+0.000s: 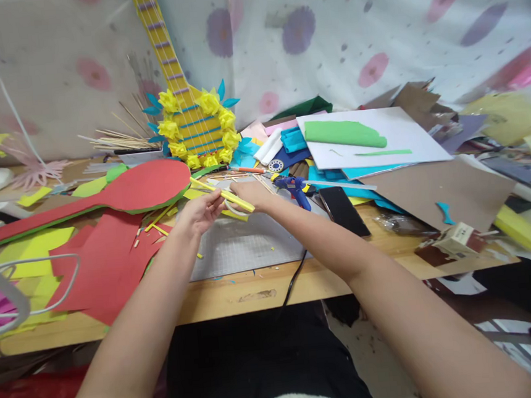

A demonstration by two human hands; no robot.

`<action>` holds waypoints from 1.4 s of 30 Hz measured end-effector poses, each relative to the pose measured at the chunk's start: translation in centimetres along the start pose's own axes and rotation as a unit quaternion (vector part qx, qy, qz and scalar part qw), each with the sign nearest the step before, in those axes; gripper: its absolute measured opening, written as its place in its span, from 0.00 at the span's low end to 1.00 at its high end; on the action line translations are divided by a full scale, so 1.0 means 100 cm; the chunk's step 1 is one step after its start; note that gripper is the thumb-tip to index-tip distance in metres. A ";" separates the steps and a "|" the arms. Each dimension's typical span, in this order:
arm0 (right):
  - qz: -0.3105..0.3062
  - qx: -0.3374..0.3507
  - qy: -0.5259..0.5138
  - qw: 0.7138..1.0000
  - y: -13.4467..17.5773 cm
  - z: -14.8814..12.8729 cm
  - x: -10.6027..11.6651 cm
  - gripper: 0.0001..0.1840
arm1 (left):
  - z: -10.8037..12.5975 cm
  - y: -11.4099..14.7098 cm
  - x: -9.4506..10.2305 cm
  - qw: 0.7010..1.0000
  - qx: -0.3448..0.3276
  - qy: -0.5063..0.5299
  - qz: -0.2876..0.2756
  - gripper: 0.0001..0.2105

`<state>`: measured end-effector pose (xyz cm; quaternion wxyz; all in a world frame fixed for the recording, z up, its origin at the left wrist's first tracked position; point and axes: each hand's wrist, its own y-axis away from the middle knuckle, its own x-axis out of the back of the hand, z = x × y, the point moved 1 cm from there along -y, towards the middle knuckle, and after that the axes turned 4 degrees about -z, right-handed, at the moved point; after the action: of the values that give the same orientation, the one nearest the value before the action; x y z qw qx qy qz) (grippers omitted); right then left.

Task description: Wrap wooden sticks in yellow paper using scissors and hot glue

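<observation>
Over the grey cutting mat (251,250), my two hands come together at a narrow yellow strip (239,201), which looks like foam or paper. My left hand (202,209) pinches the strip between thumb and fingers. Curled just beyond it, my right hand (251,194) grips what look like scissors (235,211); a pale handle loop shows under the strip, and the blades are mostly hidden. Left of my hands lies a red guitar-shaped cutout (147,183) with a green layer below. Behind stands a yellow guitar model (198,127) trimmed with yellow flowers and blue leaves.
A blue glue gun (295,187) and a black phone (343,211) lie right of my hands. A white board (375,130) carries a green piece. Red sheets (108,262) spread at left, brown cardboard (436,190) at right. A black cable (295,277) crosses the table's front edge.
</observation>
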<state>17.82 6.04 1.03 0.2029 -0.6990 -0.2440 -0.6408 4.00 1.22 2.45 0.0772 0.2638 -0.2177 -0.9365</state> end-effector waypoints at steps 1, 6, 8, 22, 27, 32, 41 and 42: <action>-0.013 0.005 -0.005 1.000 -0.002 0.001 0.000 0.28 | -0.001 0.000 -0.001 1.000 0.003 -0.002 -0.005 0.05; -0.039 0.014 -0.031 0.999 -0.007 0.003 -0.002 0.26 | -0.007 -0.002 -0.002 1.000 0.012 -0.012 -0.019 0.05; -0.034 0.009 -0.027 0.999 -0.008 0.003 -0.004 0.25 | -0.009 -0.003 -0.002 1.000 0.012 -0.015 -0.017 0.05; 0.002 -0.146 -0.019 0.989 -0.010 0.016 -0.014 0.21 | -0.018 -0.020 0.019 0.993 -0.114 -0.004 -0.030 0.10; 0.027 -0.195 -0.013 0.980 -0.021 0.026 -0.023 0.23 | -0.042 -0.035 0.030 0.984 -0.165 -0.016 -0.062 0.12; 0.083 -0.166 -0.021 0.982 -0.029 0.027 -0.028 0.21 | -0.048 -0.039 0.036 0.978 -0.200 -0.019 -0.057 0.15; 0.078 -0.094 -0.178 0.976 0.071 0.036 -0.013 0.11 | -0.037 -0.048 0.044 0.965 -0.257 0.047 -0.010 0.14; 0.046 -0.101 -0.194 0.975 0.088 0.043 -0.011 0.11 | -0.037 -0.048 0.044 0.965 -0.256 0.048 -0.006 0.14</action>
<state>26.50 1.53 -0.20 0.1097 -0.8371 -0.1807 -0.5046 2.08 3.05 -4.53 0.1465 0.2810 0.0349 -0.9478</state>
